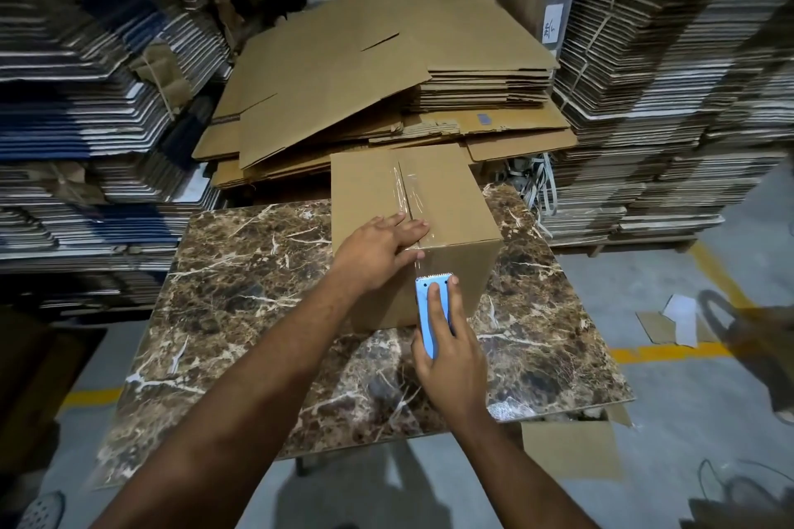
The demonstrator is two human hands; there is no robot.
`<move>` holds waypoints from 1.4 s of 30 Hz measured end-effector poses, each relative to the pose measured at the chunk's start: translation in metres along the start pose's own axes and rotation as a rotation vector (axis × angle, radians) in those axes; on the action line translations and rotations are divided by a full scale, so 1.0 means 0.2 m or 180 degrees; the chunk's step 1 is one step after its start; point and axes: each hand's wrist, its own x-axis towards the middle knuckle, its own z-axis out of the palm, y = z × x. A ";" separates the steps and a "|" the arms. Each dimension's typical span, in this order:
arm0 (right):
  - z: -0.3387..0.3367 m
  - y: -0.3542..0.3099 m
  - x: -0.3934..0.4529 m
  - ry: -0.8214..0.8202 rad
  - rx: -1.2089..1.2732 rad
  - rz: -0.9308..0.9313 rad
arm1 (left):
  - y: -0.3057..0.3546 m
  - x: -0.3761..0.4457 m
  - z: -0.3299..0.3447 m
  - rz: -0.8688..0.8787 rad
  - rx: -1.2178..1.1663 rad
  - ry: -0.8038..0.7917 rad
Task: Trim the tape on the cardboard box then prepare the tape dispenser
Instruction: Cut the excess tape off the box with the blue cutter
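Here, a cardboard box (pixel 412 228) sits on a marble-patterned table (pixel 240 292) among stacked flattened cardboard (pixel 386 69).

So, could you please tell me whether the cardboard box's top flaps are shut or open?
Shut: the cardboard box has its flaps meeting flat, with clear tape along the seam.

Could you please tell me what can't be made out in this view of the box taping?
- Tape roll: hidden under the right hand and the blue tape dispenser.
- Whether the clear tape is cut: too transparent to tell.
- Box corner: covered by the left hand on the cardboard box.
- Label on the rear stack: too small.
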 end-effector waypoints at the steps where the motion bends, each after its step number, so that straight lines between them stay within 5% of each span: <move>1: 0.00 0.00 0.00 0.0012 0.0012 0.0011 | 0.00 0.00 0.00 -0.0005 0.0005 -0.0001; 16: 0.02 0.05 0.02 -0.0027 0.0025 -0.0097 | 0.11 0.00 -0.01 -0.0590 0.0763 0.0326; 27: 0.04 0.05 -0.04 -0.0087 0.0127 0.0137 | 0.05 0.01 0.05 -0.0404 0.0618 0.0634; 42: -0.07 0.12 0.08 -0.0526 0.2289 0.0907 | 0.07 0.02 0.05 -0.0512 0.0567 0.0784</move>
